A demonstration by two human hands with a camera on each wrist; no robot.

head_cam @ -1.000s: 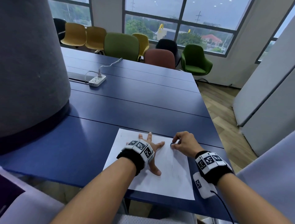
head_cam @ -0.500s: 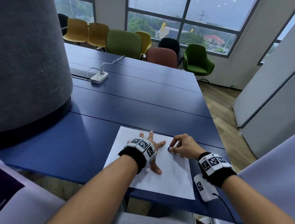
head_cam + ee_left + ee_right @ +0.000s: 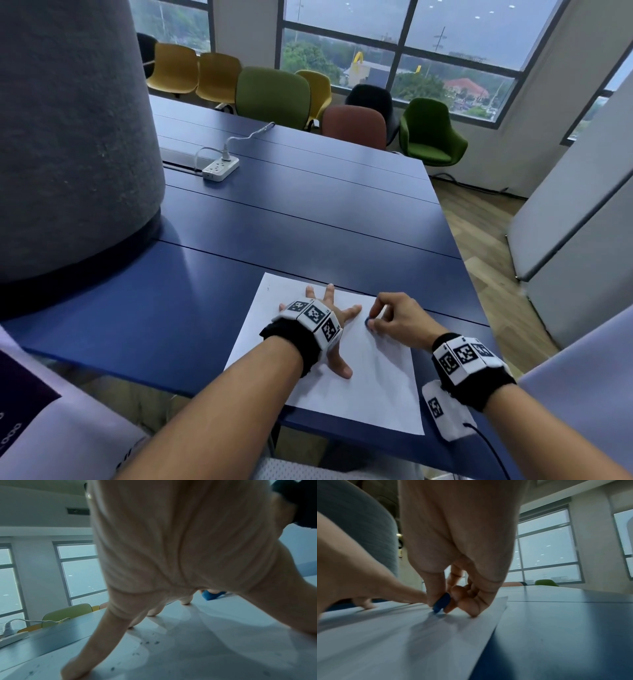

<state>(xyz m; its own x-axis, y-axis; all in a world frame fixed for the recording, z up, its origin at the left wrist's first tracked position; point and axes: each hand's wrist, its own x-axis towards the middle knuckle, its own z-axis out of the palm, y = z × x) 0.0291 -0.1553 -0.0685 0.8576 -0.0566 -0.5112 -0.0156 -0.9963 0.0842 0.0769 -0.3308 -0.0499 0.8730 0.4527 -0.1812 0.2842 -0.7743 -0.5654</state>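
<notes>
Lower centre of the head view: small blue eraser (image 3: 367, 322), a stubby block with rounded edges, tilted, one corner down on a white sheet of paper (image 3: 370, 387). Pinched between thumb and curled fingertips of the right hand (image 3: 397, 320), knuckles raised, little finger resting on the sheet beside it. Just left of the eraser, apart from it: left hand (image 3: 329, 329), flat and relaxed, fingers straight and fanned wide, pressing the sheet down, index fingertip pointing toward the eraser with a narrow gap between. Nothing gripped there.

Paper matte and smooth, lying flat and slightly askew, near edge close to the table's front edge; small dark specks scattered on it in the left wrist view. Under it, a dark blue table (image 3: 274, 233), smooth, faintly glossy, crossed by thin seams. Both wrists in black bands with white, black-patterned marker blocks.

Upper left: broad grey column (image 3: 68, 137) with a felt-like, grainy surface and a dark base. Beside it on the table, a white plastic power strip (image 3: 221, 168) with a looping cable. Along the top edge, rounded shell chairs (image 3: 274, 92) in yellow, green, rust and black before tall windows.
</notes>
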